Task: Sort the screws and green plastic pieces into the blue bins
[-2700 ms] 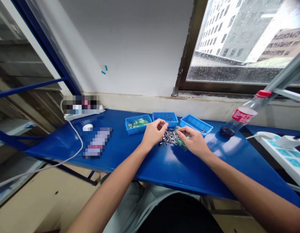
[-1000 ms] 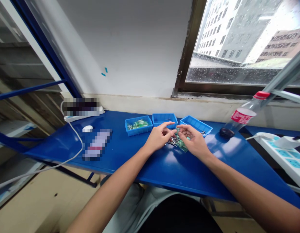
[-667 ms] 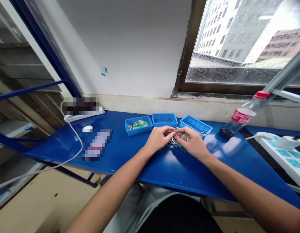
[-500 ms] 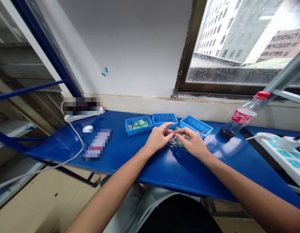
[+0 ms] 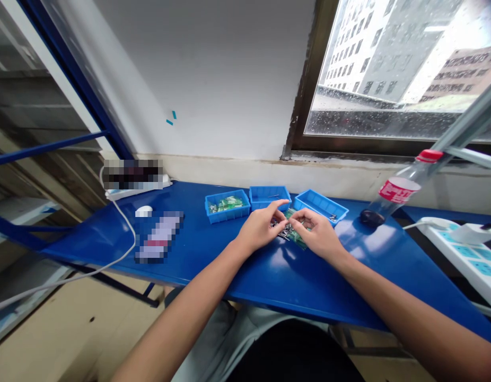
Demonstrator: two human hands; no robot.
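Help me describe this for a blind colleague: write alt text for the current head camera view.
A person's left hand and right hand are close together over small metal pieces and green pieces on a blue table; what they hold, if anything, is unclear. Three blue bins lie beyond them, with a red-capped bottle to the right.

Bare skin is showing on the left hand (image 5: 258,227) and the right hand (image 5: 317,232), and I'm seeing bare forearms (image 5: 209,285) behind the grip too. Straight back from the hands, a plain black garment (image 5: 295,353) is rounding out smoothly; between it and the grip, pale grey legwear (image 5: 247,330) is creasing in soft folds.
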